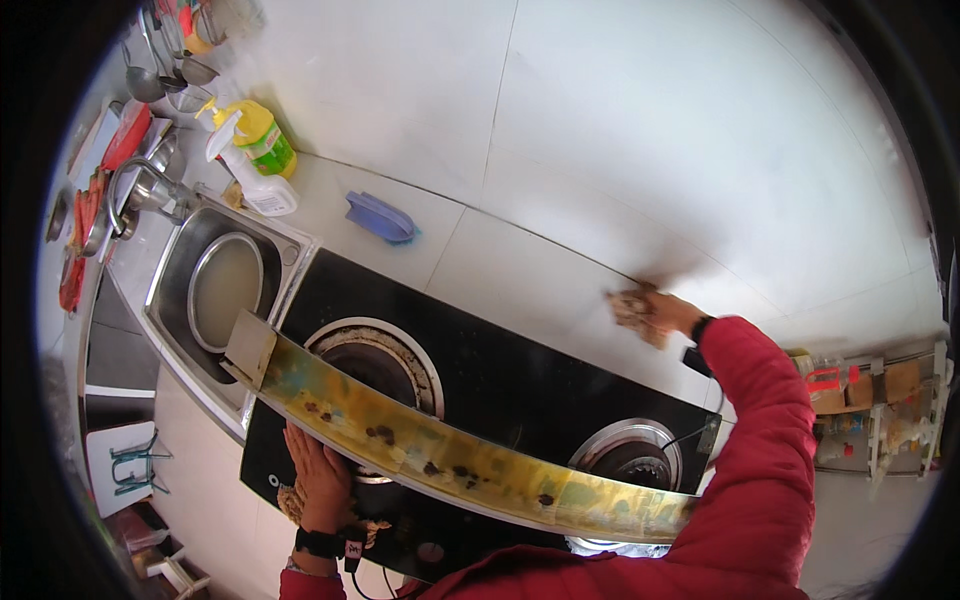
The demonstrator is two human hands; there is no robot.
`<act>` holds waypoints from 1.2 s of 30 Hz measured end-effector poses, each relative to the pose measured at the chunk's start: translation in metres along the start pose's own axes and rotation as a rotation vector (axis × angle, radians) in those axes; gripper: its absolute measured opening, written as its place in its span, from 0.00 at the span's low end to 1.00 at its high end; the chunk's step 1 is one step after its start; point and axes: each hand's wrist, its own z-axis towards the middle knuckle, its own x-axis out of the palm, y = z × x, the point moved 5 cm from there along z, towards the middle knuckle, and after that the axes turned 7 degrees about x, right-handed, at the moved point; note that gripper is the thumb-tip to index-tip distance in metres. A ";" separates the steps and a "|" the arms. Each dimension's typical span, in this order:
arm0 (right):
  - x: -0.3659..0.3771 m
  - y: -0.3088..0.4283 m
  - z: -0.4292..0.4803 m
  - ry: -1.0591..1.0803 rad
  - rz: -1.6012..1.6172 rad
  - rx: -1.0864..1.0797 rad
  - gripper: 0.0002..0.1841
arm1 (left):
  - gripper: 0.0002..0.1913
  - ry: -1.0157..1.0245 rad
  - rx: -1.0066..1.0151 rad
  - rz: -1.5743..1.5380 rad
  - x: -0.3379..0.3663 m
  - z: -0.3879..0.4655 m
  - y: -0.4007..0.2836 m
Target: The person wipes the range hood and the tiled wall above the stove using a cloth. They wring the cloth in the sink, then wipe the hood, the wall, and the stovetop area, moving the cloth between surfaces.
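My right hand (670, 312) grips a crumpled brown cloth (636, 313) on the white tiled ledge behind the black gas cooktop (495, 375), close to where the ledge meets the wall. A dark shadow falls on the tiles beside it. At the cooktop's front left, my left hand (319, 476) lies flat, fingers extended. Tan cloth (289, 504) shows beside and partly under its palm; whether the fingers grip it is hidden. A long, curved, yellow-stained panel (442, 457) with dark spots crosses above the cooktop, hiding parts of both burners (375, 360).
A steel sink (176, 277) holding a basin of cloudy water (227, 289) adjoins the cooktop. On the ledge are a blue scrub brush (381, 216), a white spray bottle (259, 184) and a yellow pump bottle (266, 139). A shelf rack (874, 420) stands right.
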 end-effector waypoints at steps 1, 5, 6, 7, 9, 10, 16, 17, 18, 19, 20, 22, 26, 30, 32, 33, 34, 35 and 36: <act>-0.001 -0.023 -0.010 -0.075 -0.012 0.033 0.27 | 0.26 -0.016 0.011 0.002 0.001 0.000 0.001; 0.015 -0.041 0.019 -0.063 -0.316 0.135 0.23 | 0.26 -0.025 0.034 -0.005 0.002 -0.001 0.003; 0.017 -0.022 0.039 -0.076 -0.330 0.091 0.21 | 0.26 -0.028 0.041 -0.007 0.002 0.000 0.002; 0.017 0.001 0.057 -0.092 -0.216 0.061 0.19 | 0.26 -0.040 0.044 0.005 0.000 0.001 0.001; 0.012 0.066 0.090 -0.141 -0.178 -0.124 0.17 | 0.26 -0.058 0.056 -0.017 -0.003 0.004 -0.003; 0.009 0.106 0.097 -0.227 -0.080 -0.316 0.16 | 0.26 -0.074 0.056 -0.019 -0.006 0.005 -0.004; 0.015 0.228 0.105 -0.098 -0.063 -0.320 0.15 | 0.29 -0.094 0.029 -0.054 -0.015 0.007 -0.010; 0.010 0.224 0.097 -0.008 0.131 -0.241 0.15 | 0.29 -0.094 0.028 -0.067 -0.015 0.006 -0.011; 0.004 0.218 0.087 0.071 0.325 -0.151 0.15 | 0.29 -0.098 0.020 -0.068 -0.016 0.005 -0.010; -0.007 0.218 0.075 0.067 0.393 -0.200 0.15 | 0.29 -0.102 0.019 -0.070 -0.016 0.005 -0.010; -0.020 0.216 0.061 0.054 0.464 -0.244 0.15 | 0.29 -0.122 0.039 -0.058 -0.017 0.005 -0.011; -0.044 0.211 0.028 -0.029 0.570 -0.292 0.13 | 0.28 -0.121 0.040 -0.075 -0.017 0.005 -0.011; -0.091 0.194 -0.054 -0.159 0.611 -0.283 0.12 | 0.28 -0.169 0.087 -0.058 -0.016 0.003 -0.010; -0.111 0.149 -0.133 -0.316 0.617 -0.163 0.15 | 0.27 -0.226 0.116 -0.087 -0.013 0.002 -0.007; -0.117 0.114 -0.162 -0.407 0.653 -0.092 0.15 | 0.27 -0.253 0.128 -0.089 -0.010 0.003 -0.006; -0.119 0.095 -0.172 -0.470 0.687 -0.084 0.16 | 0.27 -0.253 0.126 -0.093 -0.009 0.003 -0.006; -0.118 0.071 -0.180 -0.535 0.762 0.008 0.16 | 0.27 -0.255 0.132 -0.092 -0.008 0.003 -0.006; -0.113 0.048 -0.191 -0.595 0.809 0.038 0.14 | 0.27 -0.238 0.132 -0.090 -0.007 0.004 -0.004; -0.113 0.027 -0.202 -0.662 0.848 0.065 0.14 | 0.27 -0.270 0.151 -0.110 -0.009 0.006 -0.005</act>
